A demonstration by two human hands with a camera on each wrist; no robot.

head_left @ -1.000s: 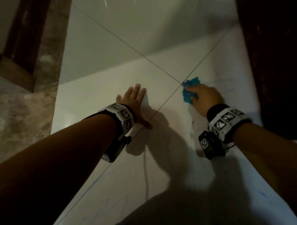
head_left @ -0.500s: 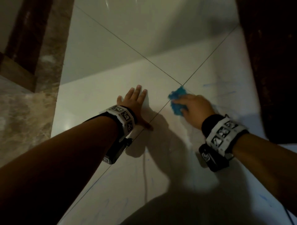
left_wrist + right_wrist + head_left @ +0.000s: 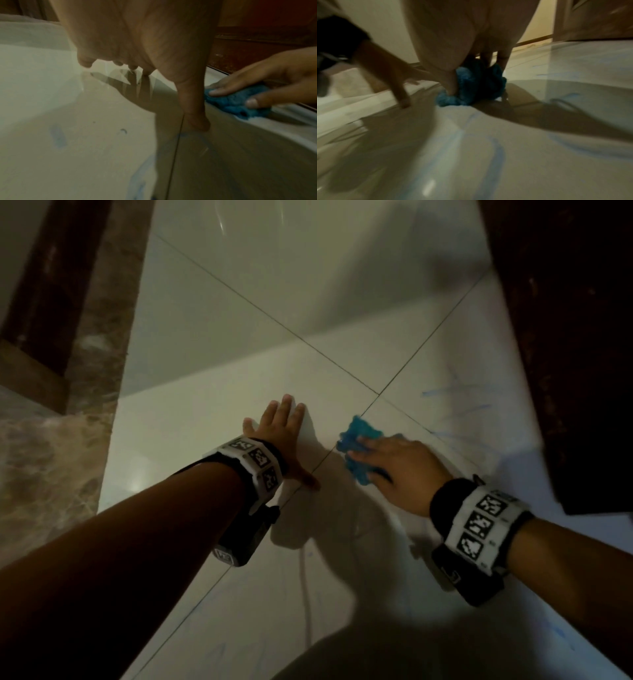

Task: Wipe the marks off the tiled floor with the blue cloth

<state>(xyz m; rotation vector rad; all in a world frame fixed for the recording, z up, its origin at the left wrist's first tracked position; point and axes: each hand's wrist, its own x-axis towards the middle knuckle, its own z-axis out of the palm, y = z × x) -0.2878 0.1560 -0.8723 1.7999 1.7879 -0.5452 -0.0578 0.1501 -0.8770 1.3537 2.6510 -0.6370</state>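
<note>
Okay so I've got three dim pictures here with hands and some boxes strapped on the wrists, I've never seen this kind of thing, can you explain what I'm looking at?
No machine: a person is cleaning a floor, with a camera strapped to each wrist and one on the head. The big overhead picture is the head view; the two low ones look along each hand. The left hand lies flat on the white tiled floor, propping the person. The right hand presses a bunched blue cloth onto the tiles near a grout crossing. Blue scribble marks remain beyond it.

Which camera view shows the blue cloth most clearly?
The left wrist view: the blue cloth lies sharp under the right hand. The head view shows it small, partly covered. The right wrist view shows it blurred, dark.
</note>
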